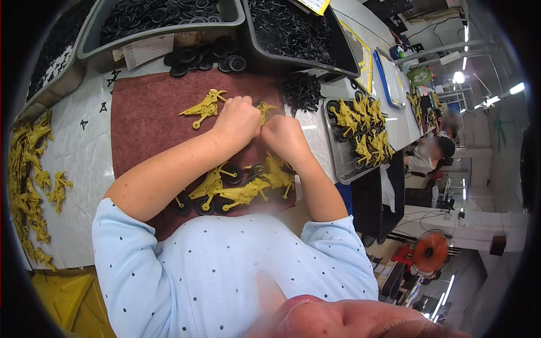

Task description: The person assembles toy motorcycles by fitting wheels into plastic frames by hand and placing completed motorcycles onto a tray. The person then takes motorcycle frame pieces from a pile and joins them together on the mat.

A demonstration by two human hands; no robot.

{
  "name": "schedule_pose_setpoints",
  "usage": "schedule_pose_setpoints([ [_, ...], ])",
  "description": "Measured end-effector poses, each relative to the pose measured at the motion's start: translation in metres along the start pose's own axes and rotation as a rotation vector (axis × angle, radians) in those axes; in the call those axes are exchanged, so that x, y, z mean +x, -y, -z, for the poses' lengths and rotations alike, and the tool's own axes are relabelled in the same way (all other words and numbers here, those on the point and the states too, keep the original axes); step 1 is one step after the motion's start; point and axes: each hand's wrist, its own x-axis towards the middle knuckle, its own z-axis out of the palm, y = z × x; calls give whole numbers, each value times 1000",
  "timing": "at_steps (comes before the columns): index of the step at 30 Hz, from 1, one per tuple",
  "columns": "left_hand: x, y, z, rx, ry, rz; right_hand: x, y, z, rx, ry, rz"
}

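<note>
My left hand (pixel 239 119) and my right hand (pixel 284 137) meet over the dark red cloth (pixel 141 121), fingers closed. Between them is a small yellow toy motorcycle body (pixel 264 110), gripped from both sides and partly hidden by my fingers. Left of my left hand, another yellow toy motorcycle body (pixel 204 107) lies on the cloth without wheels. Close to my torso, several yellow toy motorcycles (pixel 243 193) lie with black wheels (pixel 204 205) on or against them.
Grey bins of black wheels (pixel 163 35) and small black parts (pixel 290 31) stand at the back. Loose wheels (pixel 197 56) lie before them. A metal tray (pixel 340 163) of wheeled toys is at right; yellow bodies (pixel 28 186) are piled at far left.
</note>
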Motion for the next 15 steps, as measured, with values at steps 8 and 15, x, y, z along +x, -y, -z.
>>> schedule_pose_setpoints([
  [8, -2, -2, -7, -16, -40, 27, -1, 5, -5, 65, -40, -89],
  [15, -2, -4, -7, 64, -51, -23, 11, 3, -5, 75, 52, -200],
])
